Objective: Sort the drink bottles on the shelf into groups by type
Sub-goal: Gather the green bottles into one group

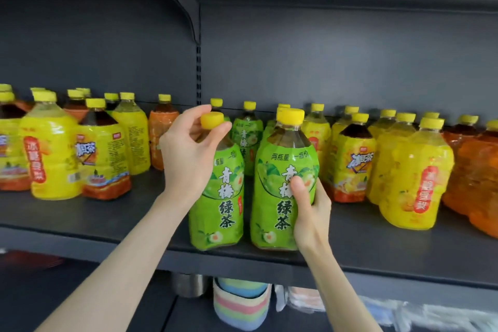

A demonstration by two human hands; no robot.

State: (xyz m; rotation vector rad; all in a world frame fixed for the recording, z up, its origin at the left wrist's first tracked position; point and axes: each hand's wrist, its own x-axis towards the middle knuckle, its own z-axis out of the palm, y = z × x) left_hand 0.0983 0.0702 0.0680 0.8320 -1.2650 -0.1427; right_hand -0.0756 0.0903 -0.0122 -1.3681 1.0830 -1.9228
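A: Left grip (186, 153)?
B: Pinching the cap (213, 119) of one green tea bottle (223, 210), upright, shelf (80, 224) front.
A: Right grip (310, 210)?
B: Wrapped round the second green tea bottle (277, 197), just beside the first; both axes vertical.

Orange bottles (475, 178) run off the right edge, labels blurred.

Left hand (186, 153): bare, with slim fingers.
Right hand (310, 213): bare, the thumb rounded at its tip.
Left forearm (129, 259): bare and slender down to the picture's lower edge.
Right forearm (339, 291): bare and slender too.
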